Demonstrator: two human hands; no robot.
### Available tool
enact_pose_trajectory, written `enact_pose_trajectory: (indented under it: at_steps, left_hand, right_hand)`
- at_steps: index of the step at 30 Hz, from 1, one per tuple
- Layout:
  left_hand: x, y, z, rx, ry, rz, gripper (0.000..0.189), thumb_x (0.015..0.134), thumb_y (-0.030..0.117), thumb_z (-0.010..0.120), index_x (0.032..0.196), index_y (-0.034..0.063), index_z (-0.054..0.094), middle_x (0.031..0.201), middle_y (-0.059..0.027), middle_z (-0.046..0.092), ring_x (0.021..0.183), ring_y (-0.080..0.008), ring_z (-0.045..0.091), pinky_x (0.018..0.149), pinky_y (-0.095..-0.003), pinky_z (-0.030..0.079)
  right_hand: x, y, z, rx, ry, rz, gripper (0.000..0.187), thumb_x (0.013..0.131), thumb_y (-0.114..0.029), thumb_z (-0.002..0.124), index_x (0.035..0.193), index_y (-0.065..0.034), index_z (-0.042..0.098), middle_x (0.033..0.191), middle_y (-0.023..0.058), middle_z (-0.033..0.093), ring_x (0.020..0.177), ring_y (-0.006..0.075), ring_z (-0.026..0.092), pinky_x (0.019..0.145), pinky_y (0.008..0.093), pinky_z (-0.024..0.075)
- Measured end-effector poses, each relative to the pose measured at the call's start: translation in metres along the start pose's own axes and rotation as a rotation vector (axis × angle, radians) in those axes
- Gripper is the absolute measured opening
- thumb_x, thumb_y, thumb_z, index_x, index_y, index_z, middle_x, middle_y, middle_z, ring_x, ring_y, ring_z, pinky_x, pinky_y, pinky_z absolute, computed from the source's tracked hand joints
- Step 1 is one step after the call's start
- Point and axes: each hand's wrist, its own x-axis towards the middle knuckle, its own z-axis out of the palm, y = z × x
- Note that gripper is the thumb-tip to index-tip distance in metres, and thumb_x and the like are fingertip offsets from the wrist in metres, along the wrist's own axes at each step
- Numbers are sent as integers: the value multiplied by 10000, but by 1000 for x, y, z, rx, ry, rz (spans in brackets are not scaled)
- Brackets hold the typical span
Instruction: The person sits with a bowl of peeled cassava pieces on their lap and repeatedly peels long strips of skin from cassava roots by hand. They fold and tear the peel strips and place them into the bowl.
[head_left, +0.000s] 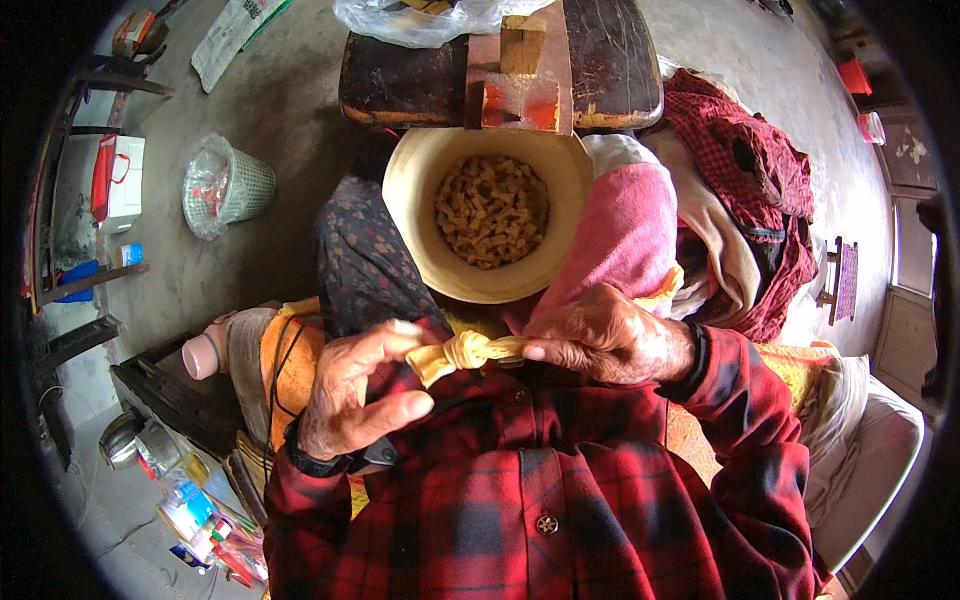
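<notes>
My right hand (615, 337) pinches one end of a pale yellow knotted strip (465, 351), its material not certain, held in front of my chest. At the strip's other, flared end, my left hand (364, 386) has its thumb and fingers spread apart, slightly blurred; whether a fingertip touches the strip is hard to tell. Between my knees stands a deep cream-coloured round tub (409, 247), with many small brownish-yellow pieces (491, 211) at its bottom.
Beyond the tub is a dark wooden bench (615, 67) bearing a board with a wooden block (523, 45) and a clear plastic bag (420, 26). A pink cloth (626, 225) covers one knee. A lined mesh basket (251, 184) stands at left, piled clothes (765, 172) at right.
</notes>
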Motion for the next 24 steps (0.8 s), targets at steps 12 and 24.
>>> enact_pose_trajectory:
  at_steps: [12,24]
  left_hand:
    - [44,-2,31,901,-142,446,200,750,89,721,854,64,553,805,-68,493,740,-235,553,626,-352,481]
    - [100,40,-35,709,107,253,150,889,94,647,972,-18,591,764,-94,544,619,-174,519,573,-296,430]
  right_hand:
    - [-4,11,-4,-62,-35,5,214,970,-189,570,913,14,609,756,179,610,720,378,611,625,444,477]
    - [50,19,-50,-406,280,-178,196,939,-161,577,881,26,570,683,199,518,591,410,519,512,469,396]
